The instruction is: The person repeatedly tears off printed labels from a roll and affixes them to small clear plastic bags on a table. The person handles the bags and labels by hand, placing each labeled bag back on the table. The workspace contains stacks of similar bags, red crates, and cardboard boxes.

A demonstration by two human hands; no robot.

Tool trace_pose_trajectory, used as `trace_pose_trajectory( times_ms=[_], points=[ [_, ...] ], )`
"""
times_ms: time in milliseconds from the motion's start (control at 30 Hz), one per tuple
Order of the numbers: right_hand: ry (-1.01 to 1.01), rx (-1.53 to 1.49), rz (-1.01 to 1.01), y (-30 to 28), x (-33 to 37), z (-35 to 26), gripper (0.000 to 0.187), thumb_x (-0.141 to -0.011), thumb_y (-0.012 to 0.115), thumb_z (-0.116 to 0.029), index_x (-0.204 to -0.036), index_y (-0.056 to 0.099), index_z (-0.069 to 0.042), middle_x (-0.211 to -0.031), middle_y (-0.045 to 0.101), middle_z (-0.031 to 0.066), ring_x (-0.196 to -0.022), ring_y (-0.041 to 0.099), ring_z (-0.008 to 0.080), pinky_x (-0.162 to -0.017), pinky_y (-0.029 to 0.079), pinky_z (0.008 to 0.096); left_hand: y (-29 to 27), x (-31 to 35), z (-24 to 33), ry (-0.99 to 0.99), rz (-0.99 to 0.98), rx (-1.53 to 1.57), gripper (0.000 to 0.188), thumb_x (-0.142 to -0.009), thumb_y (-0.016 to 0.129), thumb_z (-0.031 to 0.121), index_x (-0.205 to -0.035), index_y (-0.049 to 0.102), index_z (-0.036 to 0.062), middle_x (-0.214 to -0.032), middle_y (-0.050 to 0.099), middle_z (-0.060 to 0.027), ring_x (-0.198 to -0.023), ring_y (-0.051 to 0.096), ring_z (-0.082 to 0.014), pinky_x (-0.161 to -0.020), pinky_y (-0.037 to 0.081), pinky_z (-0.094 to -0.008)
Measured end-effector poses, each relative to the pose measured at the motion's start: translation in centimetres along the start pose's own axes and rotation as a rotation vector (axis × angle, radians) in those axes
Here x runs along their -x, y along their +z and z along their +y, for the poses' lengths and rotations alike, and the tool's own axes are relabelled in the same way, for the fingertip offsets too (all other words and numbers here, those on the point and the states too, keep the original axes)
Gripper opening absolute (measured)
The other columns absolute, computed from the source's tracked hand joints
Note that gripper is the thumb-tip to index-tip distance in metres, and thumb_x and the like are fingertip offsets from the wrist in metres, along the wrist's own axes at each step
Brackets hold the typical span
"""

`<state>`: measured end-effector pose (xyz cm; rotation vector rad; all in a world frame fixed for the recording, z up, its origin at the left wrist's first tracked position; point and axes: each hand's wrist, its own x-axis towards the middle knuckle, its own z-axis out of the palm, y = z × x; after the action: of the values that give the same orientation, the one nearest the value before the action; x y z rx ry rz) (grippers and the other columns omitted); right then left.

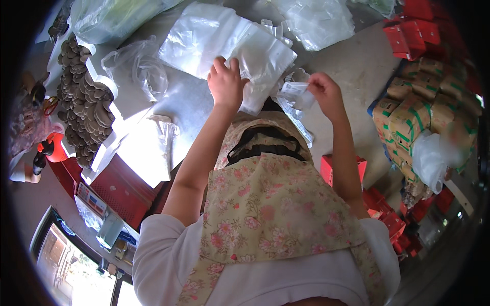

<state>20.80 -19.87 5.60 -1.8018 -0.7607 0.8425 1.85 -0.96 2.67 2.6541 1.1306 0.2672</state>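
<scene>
My left hand [226,84] lies on a stack of clear plastic bags [204,36] on the table in front of me, fingers spread and gripping nothing. To the right, my right hand [325,92] pinches a small white label [295,88] with printing on it, slightly blurred. Under that hand a strip of labels [297,121] hangs at the table's edge beside my apron. Part of the bag stack is hidden behind my left hand.
At left, a white container holds overlapping grey-brown rounded pieces [84,97]. More clear bags [316,23] lie at the far side. Taped brown packages [411,109] are stacked at right, with red crates [411,38] behind and a red crate [343,169] below my right arm.
</scene>
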Motion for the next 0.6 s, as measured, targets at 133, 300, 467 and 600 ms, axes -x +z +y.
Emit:
trace_pose_trajectory(
  times_ms=[133, 300, 467, 600],
  points=[
    [0.036, 0.099, 0.082, -0.9, 0.3, -3.0, 0.004, -0.085, 0.064, -0.001, -0.088, 0.061, -0.001, -0.079, 0.06, -0.0002, -0.07, 0.054, 0.006, -0.063, 0.045, 0.0232, 1.6, 2.9, -1.1, 0.091, -0.133, 0.186, 0.033, -0.064, 0.081, 0.029, -0.084, 0.062, 0.012, -0.085, 0.059, -0.004, -0.083, 0.059, -0.0262, -0.068, 0.046, -0.0393],
    [0.105, 0.093, -0.237, -1.0, -0.7, -4.0, 0.003, -0.085, 0.064, -0.002, -0.087, 0.062, -0.001, -0.078, 0.06, 0.0001, -0.07, 0.055, 0.0061, -0.063, 0.045, 0.0228, 2.2, 2.5, -1.5, 0.016, -0.093, 0.382, 0.015, -0.075, 0.075, 0.02, -0.08, 0.066, 0.0085, -0.079, 0.062, -0.0077, -0.078, 0.061, -0.0318, -0.066, 0.047, -0.0403],
    [-0.045, 0.117, -0.532, 2.6, -3.2, -4.0, 0.006, -0.086, 0.064, -0.006, -0.088, 0.063, 0.0, -0.077, 0.063, 0.0027, -0.071, 0.057, 0.0072, -0.066, 0.047, 0.0252, 0.4, 2.0, -3.7, -0.084, -0.124, 0.705, 0.007, -0.081, 0.061, 0.008, -0.082, 0.066, 0.0028, -0.085, 0.065, -0.0143, -0.078, 0.062, -0.0342, -0.07, 0.049, -0.04],
    [0.081, 0.031, -0.691, 6.9, -6.2, -5.2, 0.007, -0.085, 0.064, -0.006, -0.088, 0.063, 0.0, -0.077, 0.064, 0.0019, -0.073, 0.059, 0.0092, -0.068, 0.048, 0.0258, -2.9, -0.3, -6.8, -0.662, 0.093, 0.951, 0.017, -0.09, 0.054, 0.013, -0.092, 0.064, -0.0012, -0.072, 0.064, -0.0113, -0.066, 0.062, -0.0156, -0.06, 0.049, -0.0327]
  ],
)
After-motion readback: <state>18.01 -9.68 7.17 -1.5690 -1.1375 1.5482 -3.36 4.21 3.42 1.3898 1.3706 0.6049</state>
